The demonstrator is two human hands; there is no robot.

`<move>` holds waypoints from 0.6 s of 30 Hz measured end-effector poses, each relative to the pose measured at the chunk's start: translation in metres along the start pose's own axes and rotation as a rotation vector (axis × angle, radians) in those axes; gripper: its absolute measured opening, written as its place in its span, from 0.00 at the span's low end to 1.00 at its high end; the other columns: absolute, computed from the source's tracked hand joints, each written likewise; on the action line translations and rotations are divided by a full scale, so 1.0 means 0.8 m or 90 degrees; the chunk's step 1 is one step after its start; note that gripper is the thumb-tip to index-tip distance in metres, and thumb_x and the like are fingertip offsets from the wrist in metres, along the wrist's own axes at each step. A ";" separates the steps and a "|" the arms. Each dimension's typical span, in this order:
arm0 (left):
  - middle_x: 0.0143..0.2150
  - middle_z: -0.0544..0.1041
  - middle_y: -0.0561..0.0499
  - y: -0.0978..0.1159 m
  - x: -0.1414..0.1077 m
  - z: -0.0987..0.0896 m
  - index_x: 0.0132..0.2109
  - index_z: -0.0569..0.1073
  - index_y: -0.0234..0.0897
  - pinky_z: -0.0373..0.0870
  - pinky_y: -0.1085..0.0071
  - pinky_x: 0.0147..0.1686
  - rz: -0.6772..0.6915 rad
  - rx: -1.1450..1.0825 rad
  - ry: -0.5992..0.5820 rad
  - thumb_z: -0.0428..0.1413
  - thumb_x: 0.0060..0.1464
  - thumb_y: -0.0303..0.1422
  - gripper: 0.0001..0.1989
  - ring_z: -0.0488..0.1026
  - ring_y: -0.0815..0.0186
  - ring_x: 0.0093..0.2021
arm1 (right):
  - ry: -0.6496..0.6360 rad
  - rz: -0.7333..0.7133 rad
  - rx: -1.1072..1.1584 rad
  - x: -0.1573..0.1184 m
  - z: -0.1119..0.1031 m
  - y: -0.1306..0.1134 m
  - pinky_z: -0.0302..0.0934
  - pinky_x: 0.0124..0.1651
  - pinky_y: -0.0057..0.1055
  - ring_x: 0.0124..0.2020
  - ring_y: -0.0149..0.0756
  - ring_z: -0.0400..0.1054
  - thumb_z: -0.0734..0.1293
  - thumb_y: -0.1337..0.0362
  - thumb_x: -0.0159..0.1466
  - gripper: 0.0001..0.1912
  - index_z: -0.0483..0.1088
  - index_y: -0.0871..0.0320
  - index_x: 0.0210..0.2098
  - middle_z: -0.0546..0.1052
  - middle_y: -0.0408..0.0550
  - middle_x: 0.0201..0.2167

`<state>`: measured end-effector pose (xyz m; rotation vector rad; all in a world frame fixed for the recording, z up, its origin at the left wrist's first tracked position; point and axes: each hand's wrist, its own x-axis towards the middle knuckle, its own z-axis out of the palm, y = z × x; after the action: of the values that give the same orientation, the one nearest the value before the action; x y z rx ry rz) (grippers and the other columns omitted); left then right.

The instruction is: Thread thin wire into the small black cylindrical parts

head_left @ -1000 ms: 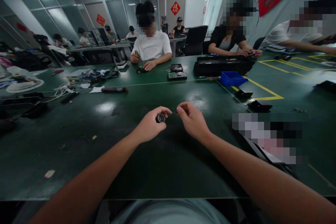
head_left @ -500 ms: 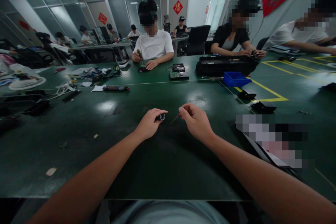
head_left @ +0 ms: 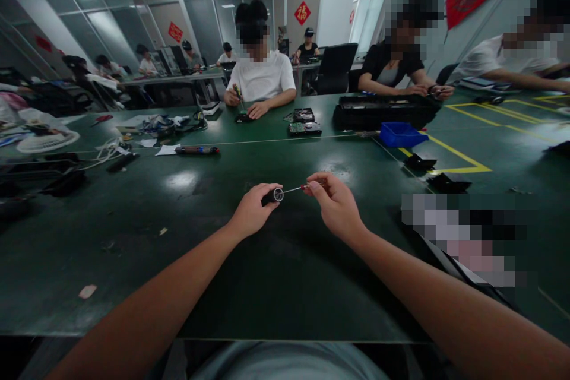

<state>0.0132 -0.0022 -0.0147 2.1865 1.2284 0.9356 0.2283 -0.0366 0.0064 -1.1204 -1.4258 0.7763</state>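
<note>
In the head view, my left hand [head_left: 253,209] is closed around a small black cylinder [head_left: 269,196] whose silver-rimmed round end faces me. My right hand [head_left: 335,203] pinches a slim screwdriver [head_left: 293,190] with a thin metal shaft and a reddish handle, mostly covered by my fingers. The shaft points left, its tip at the cylinder's rimmed end; whether it is inside I cannot tell. Both hands are held low over the green table [head_left: 285,285].
A brown tubular tool [head_left: 198,150] lies ahead on the left. Circuit-board drives [head_left: 305,129], a blue bin [head_left: 403,135] and a long black housing [head_left: 385,113] are farther off. Black pieces [head_left: 449,183] lie to the right. A co-worker in white [head_left: 262,77] sits opposite.
The screwdriver has swung from pointing down-left to nearly level, and its tip has come up to the cylinder's rimmed end. My left hand has turned that end slightly more towards me.
</note>
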 end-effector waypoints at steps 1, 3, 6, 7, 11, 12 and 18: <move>0.54 0.77 0.49 0.000 0.000 0.000 0.55 0.74 0.42 0.64 0.58 0.60 0.003 0.000 0.002 0.59 0.57 0.25 0.20 0.71 0.59 0.56 | 0.001 0.001 -0.013 0.000 0.000 0.001 0.67 0.46 0.42 0.40 0.41 0.76 0.64 0.57 0.67 0.10 0.70 0.55 0.43 0.80 0.49 0.37; 0.54 0.77 0.49 0.000 0.000 0.000 0.56 0.74 0.42 0.63 0.58 0.60 0.004 -0.001 0.005 0.59 0.57 0.25 0.20 0.71 0.59 0.56 | 0.009 0.000 -0.034 0.000 0.000 0.004 0.67 0.46 0.42 0.40 0.41 0.76 0.63 0.56 0.68 0.10 0.70 0.55 0.43 0.80 0.50 0.37; 0.55 0.77 0.49 0.002 -0.001 -0.002 0.58 0.73 0.43 0.63 0.57 0.60 -0.001 0.001 0.003 0.59 0.58 0.25 0.21 0.71 0.59 0.57 | 0.016 -0.001 -0.054 0.001 -0.001 0.004 0.66 0.45 0.41 0.40 0.41 0.75 0.63 0.56 0.68 0.11 0.70 0.55 0.44 0.80 0.50 0.38; 0.55 0.77 0.49 0.002 -0.001 -0.002 0.58 0.73 0.43 0.63 0.57 0.60 -0.003 0.002 0.001 0.59 0.58 0.25 0.21 0.71 0.58 0.57 | 0.016 -0.001 -0.059 0.001 -0.001 0.003 0.66 0.45 0.40 0.40 0.40 0.75 0.63 0.56 0.68 0.11 0.70 0.55 0.44 0.80 0.49 0.38; 0.55 0.77 0.49 0.003 -0.002 -0.004 0.58 0.73 0.43 0.64 0.55 0.60 -0.009 0.015 -0.008 0.59 0.58 0.27 0.21 0.71 0.58 0.57 | 0.005 0.015 -0.143 0.000 -0.003 -0.012 0.62 0.34 0.33 0.30 0.36 0.72 0.64 0.52 0.67 0.13 0.72 0.56 0.37 0.78 0.45 0.29; 0.55 0.77 0.49 0.002 -0.002 -0.004 0.57 0.74 0.43 0.64 0.55 0.60 -0.005 0.018 -0.009 0.60 0.58 0.27 0.20 0.71 0.58 0.57 | 0.010 0.021 -0.177 0.000 -0.004 -0.015 0.59 0.30 0.31 0.25 0.34 0.68 0.64 0.50 0.66 0.16 0.71 0.55 0.32 0.75 0.43 0.24; 0.55 0.77 0.49 -0.001 -0.002 -0.002 0.58 0.74 0.43 0.64 0.55 0.60 0.023 0.023 -0.007 0.60 0.58 0.27 0.21 0.71 0.58 0.57 | 0.024 -0.002 -0.274 0.000 -0.004 -0.019 0.50 0.25 0.30 0.19 0.30 0.59 0.65 0.46 0.65 0.25 0.63 0.54 0.19 0.67 0.40 0.16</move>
<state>0.0105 -0.0029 -0.0147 2.2458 1.2128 0.9208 0.2286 -0.0423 0.0208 -1.4480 -1.6064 0.4506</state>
